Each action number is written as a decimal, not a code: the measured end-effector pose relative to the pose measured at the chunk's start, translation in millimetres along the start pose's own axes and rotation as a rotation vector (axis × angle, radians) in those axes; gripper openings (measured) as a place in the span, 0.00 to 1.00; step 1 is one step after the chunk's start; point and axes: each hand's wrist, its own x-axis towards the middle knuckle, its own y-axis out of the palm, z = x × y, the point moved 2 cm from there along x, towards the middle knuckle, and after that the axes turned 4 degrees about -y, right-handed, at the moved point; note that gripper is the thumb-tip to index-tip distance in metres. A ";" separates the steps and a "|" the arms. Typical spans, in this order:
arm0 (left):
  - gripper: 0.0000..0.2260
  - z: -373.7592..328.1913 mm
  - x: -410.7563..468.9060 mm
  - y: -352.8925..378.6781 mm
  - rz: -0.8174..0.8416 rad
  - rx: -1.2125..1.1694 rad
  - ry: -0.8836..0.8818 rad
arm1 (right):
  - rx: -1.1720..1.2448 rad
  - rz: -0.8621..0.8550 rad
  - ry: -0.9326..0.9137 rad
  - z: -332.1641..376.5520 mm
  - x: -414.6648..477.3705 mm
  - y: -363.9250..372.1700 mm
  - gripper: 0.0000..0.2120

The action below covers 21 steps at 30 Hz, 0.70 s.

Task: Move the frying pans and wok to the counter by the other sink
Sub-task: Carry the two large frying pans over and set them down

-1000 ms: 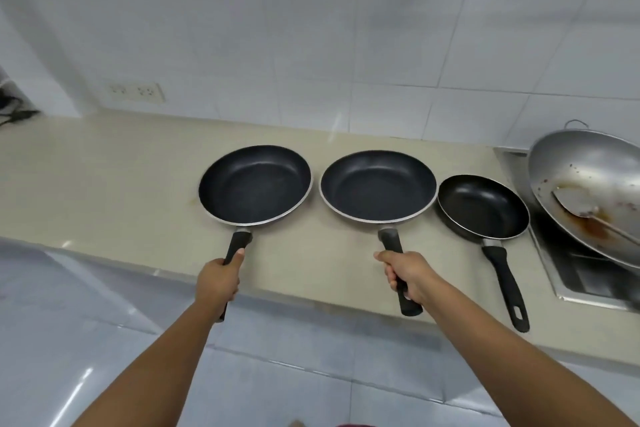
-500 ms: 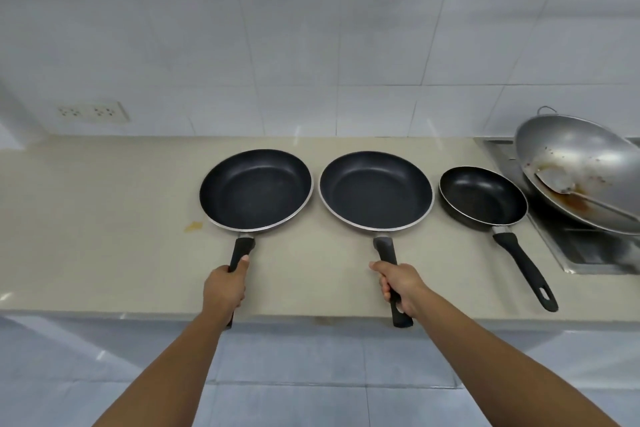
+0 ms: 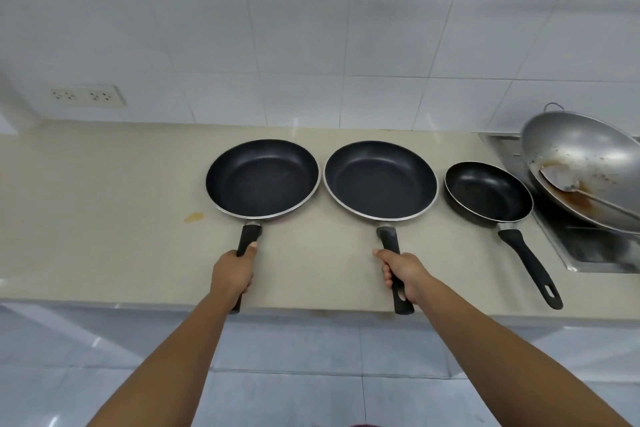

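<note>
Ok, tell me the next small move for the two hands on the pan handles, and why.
Probably lift both pans straight up off the counter. The left hand is closed on the left pan handle and the right hand on the middle pan handle, so both grips look set. Their rims nearly touch, so raise them evenly.

A beige stone-look table (image 3: 104, 204) runs along the white tiled wall. On it three black frying pans stand in a row, handles toward the near edge: the left pan (image 3: 262, 178), the middle pan (image 3: 380, 179) just beside it, and a smaller pan (image 3: 488, 191) to the right. A small yellowish stain (image 3: 193, 217) marks the surface left of the pans.
</note>
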 end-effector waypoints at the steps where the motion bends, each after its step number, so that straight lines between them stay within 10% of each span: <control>1: 0.19 0.5 -1.2 -0.5 0.001 0.003 0.002 | 0.008 -0.003 0.002 -1.3 1.7 1.0 0.20; 21: 0.21 -16.8 -18.0 14.3 -0.303 0.541 0.178 | -0.139 -0.153 -0.207 0.6 -3.9 -3.2 0.18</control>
